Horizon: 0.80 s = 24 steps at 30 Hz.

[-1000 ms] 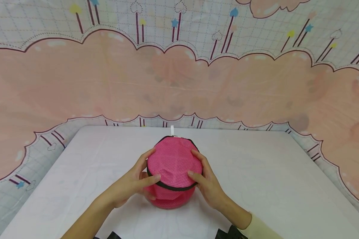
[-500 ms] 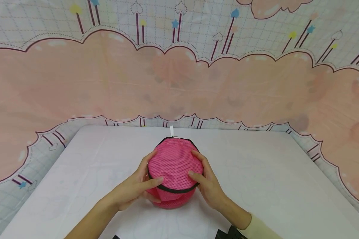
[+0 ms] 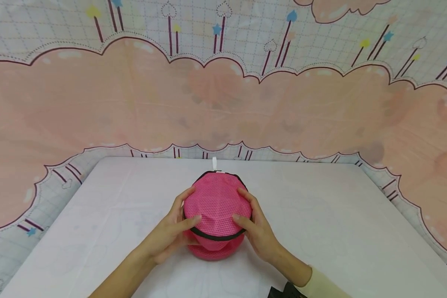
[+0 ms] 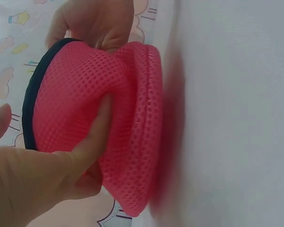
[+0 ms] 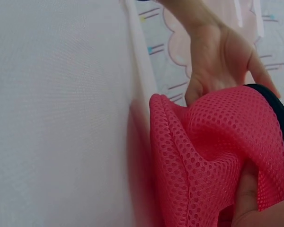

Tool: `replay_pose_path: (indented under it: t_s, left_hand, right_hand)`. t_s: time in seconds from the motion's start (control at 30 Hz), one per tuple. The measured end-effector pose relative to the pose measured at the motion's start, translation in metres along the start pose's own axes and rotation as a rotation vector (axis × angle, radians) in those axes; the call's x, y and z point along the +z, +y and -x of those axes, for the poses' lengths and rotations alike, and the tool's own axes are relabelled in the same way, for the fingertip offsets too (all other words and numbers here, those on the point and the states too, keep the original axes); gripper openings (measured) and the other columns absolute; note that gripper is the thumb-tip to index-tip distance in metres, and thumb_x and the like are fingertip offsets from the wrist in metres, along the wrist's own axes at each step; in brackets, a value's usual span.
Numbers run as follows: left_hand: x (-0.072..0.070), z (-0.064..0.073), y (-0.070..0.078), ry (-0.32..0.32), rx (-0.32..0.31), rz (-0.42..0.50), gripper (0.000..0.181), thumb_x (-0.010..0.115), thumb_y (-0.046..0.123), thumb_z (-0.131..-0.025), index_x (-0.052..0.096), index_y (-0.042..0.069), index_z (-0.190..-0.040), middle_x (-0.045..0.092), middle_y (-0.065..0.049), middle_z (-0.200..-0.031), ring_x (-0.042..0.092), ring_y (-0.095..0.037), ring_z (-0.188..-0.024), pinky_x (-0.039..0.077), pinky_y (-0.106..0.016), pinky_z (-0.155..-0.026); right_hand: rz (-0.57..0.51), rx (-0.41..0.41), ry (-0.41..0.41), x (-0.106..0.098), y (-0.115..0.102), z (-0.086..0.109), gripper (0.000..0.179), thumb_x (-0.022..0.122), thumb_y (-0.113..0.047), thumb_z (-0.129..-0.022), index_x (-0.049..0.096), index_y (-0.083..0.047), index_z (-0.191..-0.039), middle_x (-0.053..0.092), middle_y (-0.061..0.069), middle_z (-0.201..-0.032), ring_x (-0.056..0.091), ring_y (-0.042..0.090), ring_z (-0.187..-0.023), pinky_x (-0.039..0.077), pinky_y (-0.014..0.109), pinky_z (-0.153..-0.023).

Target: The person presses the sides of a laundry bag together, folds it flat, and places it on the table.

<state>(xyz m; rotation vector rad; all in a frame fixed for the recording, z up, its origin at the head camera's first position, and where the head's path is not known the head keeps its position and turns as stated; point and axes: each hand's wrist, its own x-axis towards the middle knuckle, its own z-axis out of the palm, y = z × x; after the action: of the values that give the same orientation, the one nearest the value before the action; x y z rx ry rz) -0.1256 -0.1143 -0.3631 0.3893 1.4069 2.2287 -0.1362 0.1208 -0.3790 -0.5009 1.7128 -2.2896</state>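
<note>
Since the frame half a second back, the left hand (image 3: 169, 234) has shifted slightly, its thumb a touch higher on the top of the pink mesh bag (image 3: 217, 203) and its lower fingers tucked further into the side, so more of the base shows; the bag and the right hand (image 3: 258, 229) have barely moved. From my feeds I count one bag, standing on the white bench (image 3: 320, 207) between the two hands, though I can't confirm that its whole base touches. Both hands are partly closed around it: each has a thumb over the top face and a finger reaching along the rim, and in the left wrist view a left finger dents the soft wall. I take this two-sided hold as a way to keep the round top spread, since the mesh seems to fold easily and the wall sags beneath. One black band (image 3: 217, 238) rings the top, probably helping it keep its circle. One white tab (image 3: 214, 162) stands at the bag's far edge, out of the fingers' way. To the near right of the bag I see one pale sleeve (image 3: 324, 285) and some dark gear (image 3: 287, 291) I can't identify; beyond the bag hangs the printed backdrop (image 3: 208, 103).
</note>
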Motion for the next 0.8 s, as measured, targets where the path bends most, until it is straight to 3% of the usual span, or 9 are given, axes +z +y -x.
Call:
replay_pose_path:
  t_s: [0.3, 0.8]
  left_hand:
    - [0.002, -0.001, -0.009, 0.086, 0.059, -0.004, 0.072, 0.052, 0.005, -0.096, 0.009, 0.029, -0.15, 0.015, -0.015, -0.15, 0.045, -0.034, -0.122, 0.045, -0.05, -0.09]
    - [0.003, -0.002, -0.022, 0.096, 0.075, -0.013, 0.078, 0.056, -0.002, -0.093, 0.011, 0.027, -0.15, 0.013, -0.018, -0.148, 0.043, -0.035, -0.122, 0.047, -0.047, -0.091]
  right_hand:
    - [0.033, 0.006, -0.048, -0.002, 0.004, 0.002, 0.067, 0.049, -0.005, -0.095, 0.013, -0.013, -0.151, 0.01, 0.013, -0.153, 0.024, 0.035, -0.133, 0.041, 0.032, -0.1]
    - [0.035, -0.012, -0.072, -0.001, 0.013, 0.005, 0.069, 0.053, -0.002, -0.093, 0.017, -0.013, -0.15, 0.01, 0.012, -0.154, 0.022, 0.032, -0.136, 0.036, 0.029, -0.104]
